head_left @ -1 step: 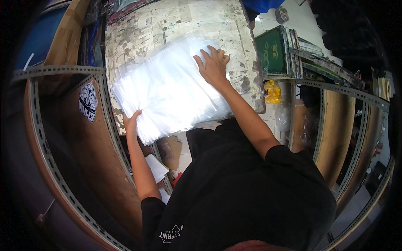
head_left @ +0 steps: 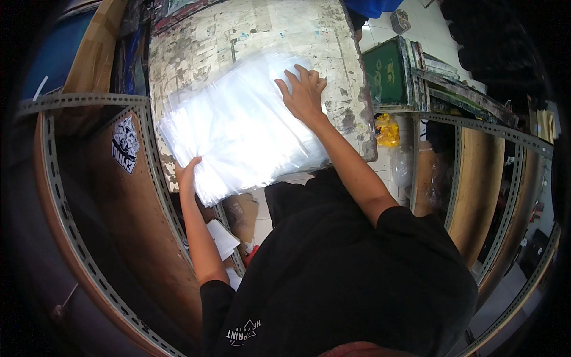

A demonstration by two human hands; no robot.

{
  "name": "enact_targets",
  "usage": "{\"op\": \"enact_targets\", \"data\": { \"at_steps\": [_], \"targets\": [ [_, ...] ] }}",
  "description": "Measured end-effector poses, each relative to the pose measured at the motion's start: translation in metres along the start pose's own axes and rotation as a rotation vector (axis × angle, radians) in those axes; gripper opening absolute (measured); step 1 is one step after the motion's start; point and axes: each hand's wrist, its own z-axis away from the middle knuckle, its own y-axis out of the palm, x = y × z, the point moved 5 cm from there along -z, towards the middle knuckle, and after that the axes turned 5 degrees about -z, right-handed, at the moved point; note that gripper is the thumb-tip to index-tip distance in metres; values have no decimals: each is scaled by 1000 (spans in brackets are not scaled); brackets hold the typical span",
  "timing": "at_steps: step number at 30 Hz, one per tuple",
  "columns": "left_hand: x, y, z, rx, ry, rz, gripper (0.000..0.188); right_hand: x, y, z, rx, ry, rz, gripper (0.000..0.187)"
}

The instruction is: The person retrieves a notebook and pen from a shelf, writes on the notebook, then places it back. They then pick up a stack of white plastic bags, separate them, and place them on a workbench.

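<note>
A thick stack of clear plastic bags (head_left: 238,128) is being steadied on the paint-worn bench (head_left: 196,41), lying skewed across its top with the near corner jutting over the bench's front edge. The right hand (head_left: 303,92) is laid flat on the far right part of the stack, fingers spread, pressing down and closed on nothing. The left hand (head_left: 187,175) is curled round the near left corner, where the bags overhang the edge; how firmly that corner is pinched cannot be told, since the fingertips are hidden under the plastic. The two hands are set well apart, one at each end of the pile.

The risk is judged to lie in the slickness of the film: the sheets can be expected to slide over one another, so a push from the flat right hand could fan the top layers out rather than shift the whole pile. The overhanging corner is the weak spot; if the left hand's hold is loosened, the lower bags could spill off toward the floor by the perforated metal shelf frame (head_left: 148,154). Snagging on the bench's rough, flaking surface is also thought possible, and a green screen frame (head_left: 386,74) stands near on the right, within reach of a stray elbow
</note>
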Motion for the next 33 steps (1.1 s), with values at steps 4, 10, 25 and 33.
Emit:
{"op": "enact_targets", "data": {
  "at_steps": [4, 10, 25, 33],
  "targets": [
    [-10, 5, 4, -43, -63, -50, 78, -15, -4, -7, -42, 42, 65, 56],
    [-9, 7, 3, 24, -19, 44, 78, -50, -22, -15, -127, 53, 123, 54],
    [-7, 4, 0, 93, -10, 109, 76, -6, -32, 55, 65, 141, 61, 90],
    [-1, -2, 2, 66, -17, -37, 70, -32, -47, 57, 253, 474, -53, 104]
  ]
}}
